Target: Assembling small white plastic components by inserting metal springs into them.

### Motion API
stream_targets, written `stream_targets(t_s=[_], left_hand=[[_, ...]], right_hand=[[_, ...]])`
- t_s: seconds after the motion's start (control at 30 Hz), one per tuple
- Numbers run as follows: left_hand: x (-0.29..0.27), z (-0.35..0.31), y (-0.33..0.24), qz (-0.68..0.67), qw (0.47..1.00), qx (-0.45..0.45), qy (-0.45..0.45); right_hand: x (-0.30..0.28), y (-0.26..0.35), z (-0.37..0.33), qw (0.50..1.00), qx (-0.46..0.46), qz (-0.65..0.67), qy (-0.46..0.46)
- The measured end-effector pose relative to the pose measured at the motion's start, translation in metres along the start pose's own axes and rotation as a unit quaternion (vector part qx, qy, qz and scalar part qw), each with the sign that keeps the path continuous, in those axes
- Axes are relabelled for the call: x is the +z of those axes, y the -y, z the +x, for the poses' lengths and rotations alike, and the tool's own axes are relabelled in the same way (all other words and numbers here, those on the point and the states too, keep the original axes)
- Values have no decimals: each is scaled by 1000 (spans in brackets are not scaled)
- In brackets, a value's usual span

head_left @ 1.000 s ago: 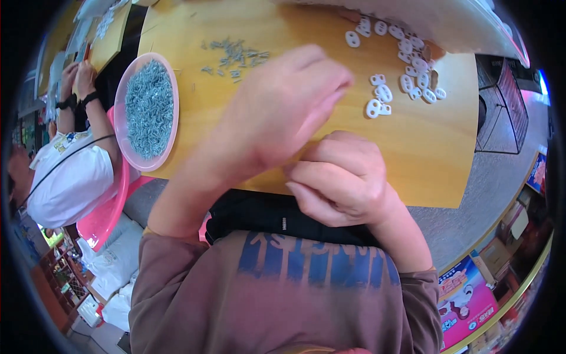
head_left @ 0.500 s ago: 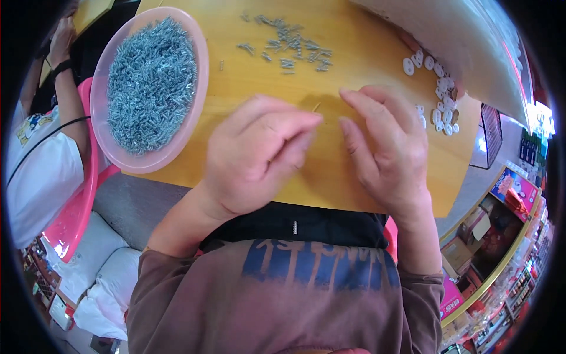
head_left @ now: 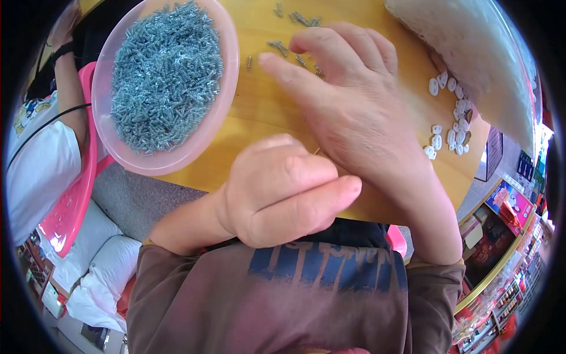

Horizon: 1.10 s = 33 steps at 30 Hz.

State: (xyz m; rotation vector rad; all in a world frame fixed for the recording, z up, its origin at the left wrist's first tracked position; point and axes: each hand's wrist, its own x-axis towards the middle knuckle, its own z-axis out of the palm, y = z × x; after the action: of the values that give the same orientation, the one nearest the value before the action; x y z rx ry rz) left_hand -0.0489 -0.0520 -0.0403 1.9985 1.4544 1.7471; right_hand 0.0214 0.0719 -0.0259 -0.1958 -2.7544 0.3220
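My left hand [head_left: 289, 194] is closed in front of my chest, with thumb and forefinger pressed together. The tip of a thin golden rod [head_left: 318, 151] shows just above its fingers, and the rest is hidden. Stretched out over the table, my right hand [head_left: 348, 94] has its fingers apart and holds nothing that I can see. It covers part of a scatter of small metal springs [head_left: 303, 19]. One lone spring [head_left: 249, 61] lies by its thumb tip. On the left, a pink oval basin [head_left: 231, 71] is heaped with springs [head_left: 165, 76].
Small white oval pieces with holes [head_left: 460, 109] lie at the table's right side. Beside them rests a large translucent plastic bag [head_left: 466, 53]. A person's arm [head_left: 71, 106] and a pink chair [head_left: 73, 218] are at the left. White sacks [head_left: 106, 283] lie below on the floor.
My right hand has moved forward and left, over the loose springs. My left hand has come down and right, nearer my chest, still closed. The whole view has shifted slightly.
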Motion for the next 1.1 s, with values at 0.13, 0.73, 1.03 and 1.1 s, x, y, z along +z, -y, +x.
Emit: stream_targets(t_s=[0.13,0.73,1.03,1.1], left_hand=[[0,-3,-2,-8,1000,15,-26],[-9,0,-4,-23,999,-25,12],[-6,1,-5,-35,999,-19,-3],[-4,0,-5,-34,999,-29,-18]], right_hand=[[6,3,10,1000,-12,-17,20],[5,10,26,998,-41,-45,34],[21,6,31,990,-98,-97,-14],[19,5,31,993,-92,-73,-20]])
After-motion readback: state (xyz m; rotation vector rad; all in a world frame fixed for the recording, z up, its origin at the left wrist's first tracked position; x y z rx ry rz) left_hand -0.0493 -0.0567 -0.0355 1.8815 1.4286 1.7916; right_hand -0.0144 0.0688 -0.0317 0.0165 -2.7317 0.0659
